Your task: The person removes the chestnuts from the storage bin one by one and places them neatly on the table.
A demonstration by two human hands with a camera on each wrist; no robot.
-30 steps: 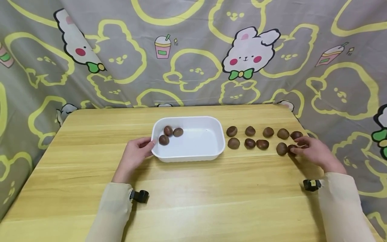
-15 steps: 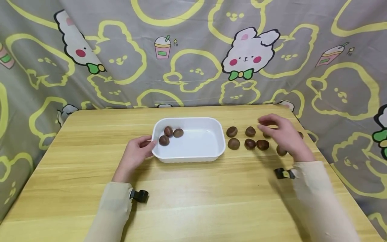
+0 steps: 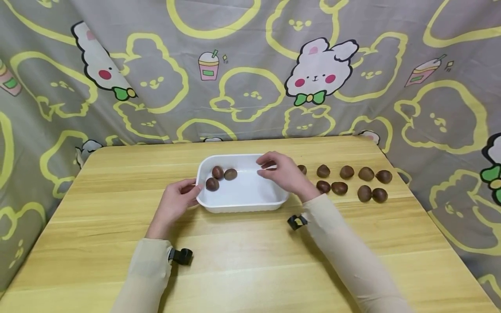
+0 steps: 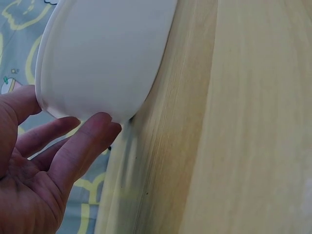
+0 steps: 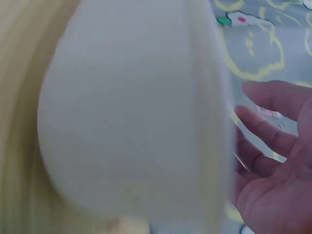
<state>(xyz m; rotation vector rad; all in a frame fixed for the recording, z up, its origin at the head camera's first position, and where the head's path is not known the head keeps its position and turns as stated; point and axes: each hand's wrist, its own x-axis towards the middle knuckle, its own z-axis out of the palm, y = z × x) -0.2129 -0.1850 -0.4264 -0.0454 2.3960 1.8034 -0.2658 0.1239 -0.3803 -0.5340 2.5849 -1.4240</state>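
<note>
My left hand [image 3: 179, 199] holds the left end of a white plastic tray [image 3: 242, 208], the thumb at its rim. In the left wrist view the fingertips [image 4: 100, 119] lie against the tray's outer wall [image 4: 107, 58]. Three brown chestnuts [image 3: 212, 184] lie together in the tray's left part. Over the tray's right end hovers my right hand [image 3: 285, 173], its fingers spread a little apart and nothing between them. The right wrist view shows that hand [image 5: 278, 146] beside the tray's end wall [image 5: 131, 107], also without a chestnut.
Several chestnuts [image 3: 339, 188] stand in two rough rows on the wooden table [image 3: 242, 269], right of the tray; my right hand and forearm hide some of this row's left end. A patterned curtain [image 3: 250, 108] hangs behind the table and along its sides.
My right hand has moved left from the far right chestnuts, across the rows, to above the tray's right end. The left hand and the tray's chestnuts have stayed in place.
</note>
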